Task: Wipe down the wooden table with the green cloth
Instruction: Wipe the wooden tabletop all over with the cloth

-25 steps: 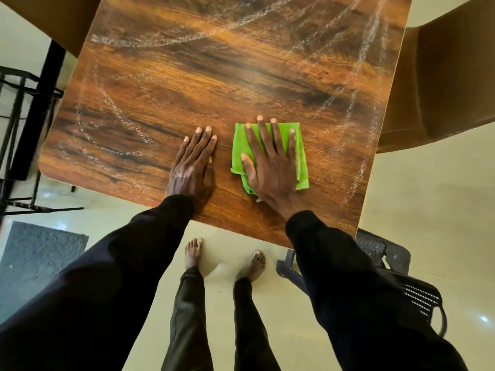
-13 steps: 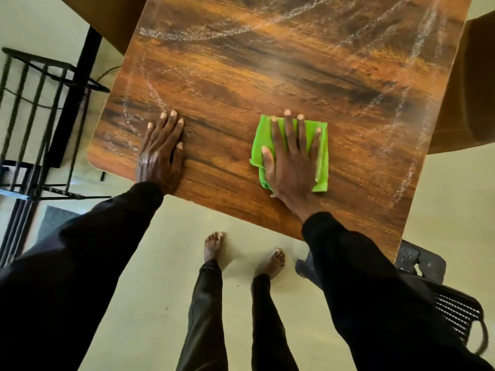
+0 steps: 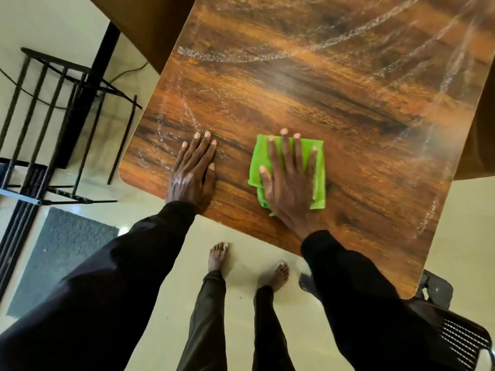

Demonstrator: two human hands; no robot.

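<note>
green cloth [image 3: 257, 156] slid left, right hand [image 3: 289, 183] (flat)

Your square brown wood-grain table top [image 3: 308, 84] has a smooth, semi-glossy finish streaked with pale, whitish smears. Your bright green folded cloth [image 3: 318, 170] looks soft and matt. The cream floor [image 3: 187, 236] shines glossy, the dark grey floor mat [image 3: 67, 253] looks coarse, and the thin-barred black rack [image 3: 32, 175] looks like painted metal.

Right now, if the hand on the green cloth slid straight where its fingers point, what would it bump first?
Nothing solid, as far as the picture shows. The right hand, flat on the green cloth, points across the wooden table; only whitish streaks lie ahead.
</note>
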